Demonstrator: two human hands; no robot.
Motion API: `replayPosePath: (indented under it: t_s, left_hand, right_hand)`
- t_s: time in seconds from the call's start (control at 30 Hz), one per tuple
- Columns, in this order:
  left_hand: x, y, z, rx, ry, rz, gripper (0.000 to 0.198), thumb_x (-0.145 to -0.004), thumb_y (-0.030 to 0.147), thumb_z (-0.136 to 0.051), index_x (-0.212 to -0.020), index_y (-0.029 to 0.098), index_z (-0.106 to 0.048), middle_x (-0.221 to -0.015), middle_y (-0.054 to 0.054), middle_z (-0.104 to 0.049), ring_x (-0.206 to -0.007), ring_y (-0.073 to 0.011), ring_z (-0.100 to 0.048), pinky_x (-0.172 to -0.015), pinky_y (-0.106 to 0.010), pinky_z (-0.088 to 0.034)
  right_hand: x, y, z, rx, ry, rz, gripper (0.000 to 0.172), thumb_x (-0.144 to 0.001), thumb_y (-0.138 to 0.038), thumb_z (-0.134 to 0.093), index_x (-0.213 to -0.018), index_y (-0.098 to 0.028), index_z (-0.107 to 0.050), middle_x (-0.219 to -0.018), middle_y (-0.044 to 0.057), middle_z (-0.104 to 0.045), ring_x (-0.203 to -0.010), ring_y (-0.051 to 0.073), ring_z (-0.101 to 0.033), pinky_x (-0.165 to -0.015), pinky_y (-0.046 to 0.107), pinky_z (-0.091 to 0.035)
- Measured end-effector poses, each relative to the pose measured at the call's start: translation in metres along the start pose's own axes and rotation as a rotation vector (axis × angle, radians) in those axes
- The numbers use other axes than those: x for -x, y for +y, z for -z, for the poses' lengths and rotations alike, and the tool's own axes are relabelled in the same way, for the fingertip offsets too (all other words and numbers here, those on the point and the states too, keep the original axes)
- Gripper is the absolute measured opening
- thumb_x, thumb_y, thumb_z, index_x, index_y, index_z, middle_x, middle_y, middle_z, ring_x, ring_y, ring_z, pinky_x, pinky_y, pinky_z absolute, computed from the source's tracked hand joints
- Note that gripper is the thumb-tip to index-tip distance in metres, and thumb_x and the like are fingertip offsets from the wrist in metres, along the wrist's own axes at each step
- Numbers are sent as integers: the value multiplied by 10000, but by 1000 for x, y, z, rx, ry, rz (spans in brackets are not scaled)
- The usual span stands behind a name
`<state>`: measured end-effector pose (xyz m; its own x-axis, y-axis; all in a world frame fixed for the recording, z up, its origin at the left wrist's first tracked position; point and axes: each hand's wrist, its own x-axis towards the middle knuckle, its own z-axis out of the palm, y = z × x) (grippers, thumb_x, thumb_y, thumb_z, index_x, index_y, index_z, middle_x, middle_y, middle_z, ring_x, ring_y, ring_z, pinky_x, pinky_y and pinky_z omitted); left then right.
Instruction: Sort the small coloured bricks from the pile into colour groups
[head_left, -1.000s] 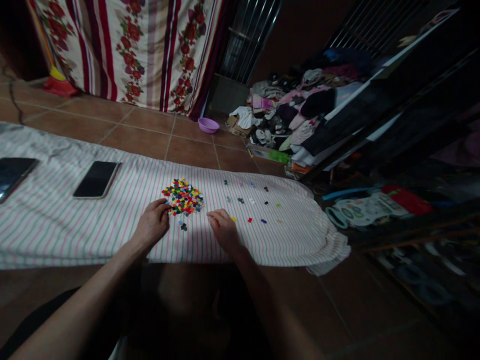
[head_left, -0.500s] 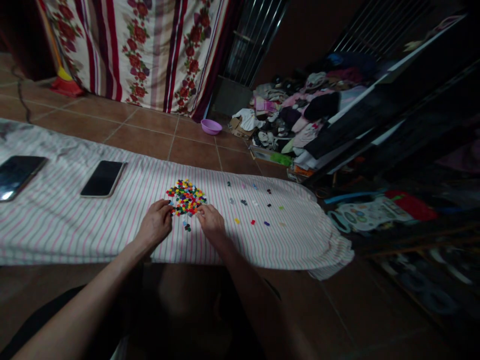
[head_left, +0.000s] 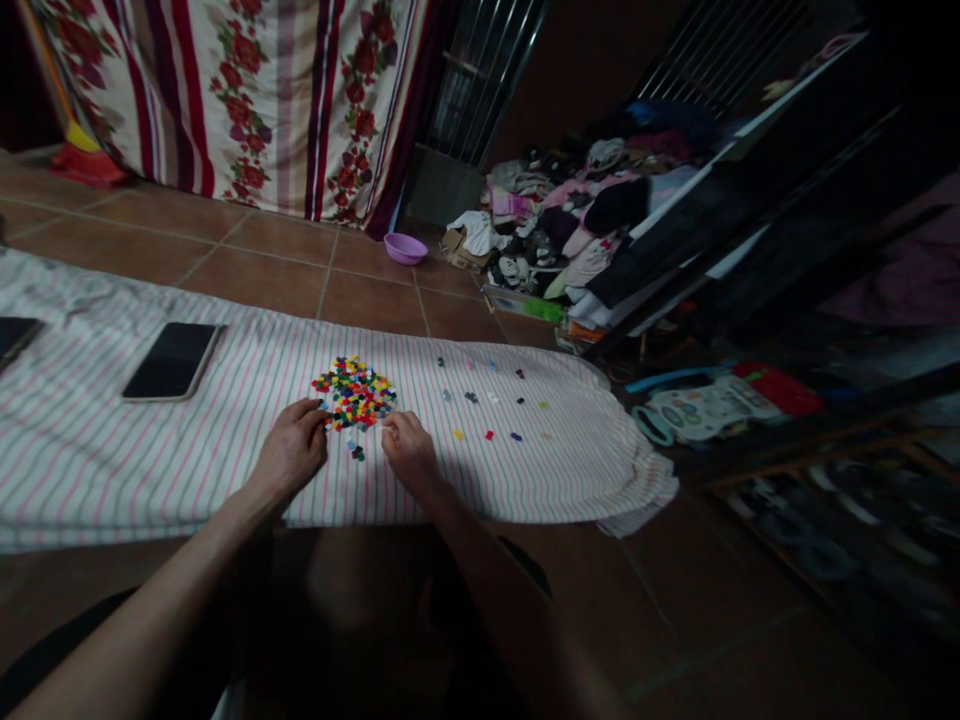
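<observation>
A heap of tiny, many-coloured plastic pieces (head_left: 354, 392) lies on the striped cloth in front of me. My left hand (head_left: 296, 445) is at the heap's left edge, thumb and fingers drawn together; what they hold, if anything, is too small to name. Beside the heap's lower right edge, my right hand (head_left: 411, 448) is closed in a pinch, and whatever is between its fingertips cannot be made out. A few loose dark and blue pieces (head_left: 356, 452) lie between the hands. To the right, small single-colour groups are laid out in rows, among them yellow (head_left: 458, 434) and red (head_left: 489, 435) pieces.
The striped cloth (head_left: 225, 450) covers a long, low surface. A phone (head_left: 172, 362) lies left of the heap, and a second dark device (head_left: 15, 338) is cut off at the left edge. A purple basin (head_left: 405, 249) and piled clothes (head_left: 555, 215) are on the floor beyond.
The view has shifted, so most things appear further left. My right hand has drawn slightly away from the heap; my left hand stays at its edge.
</observation>
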<state>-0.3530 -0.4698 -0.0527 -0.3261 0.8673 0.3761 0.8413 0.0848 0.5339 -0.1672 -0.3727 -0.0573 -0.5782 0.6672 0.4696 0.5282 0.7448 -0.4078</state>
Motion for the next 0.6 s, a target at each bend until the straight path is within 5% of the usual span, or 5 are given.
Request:
replayPosePath:
  t_s: [0.27,0.6]
  left_hand:
    - [0,-1,-4,-36,19,-11,389,-872,297,-340,-989,121,-667,-1190,-154,-612,-1149,-269,-557,-1040,-429,-444]
    - [1,-4,-9,-34,85,-61,372,-872,312,-350,-960,130,-662,-1169,-159,-625,-1098,-285,-583,-988,-482,-482]
  right_hand:
    - [14,37,52,-36,52,-75,209,-858,-165,-457,-869,-191,-664,-844,49,-648,-816,162,-608,-781,270,-493]
    - [53,129,136,105,241,-416,341,-846,-393,-436,-932,-161,-670,-914,110,-700,-853,224,-623,-802,354,-478]
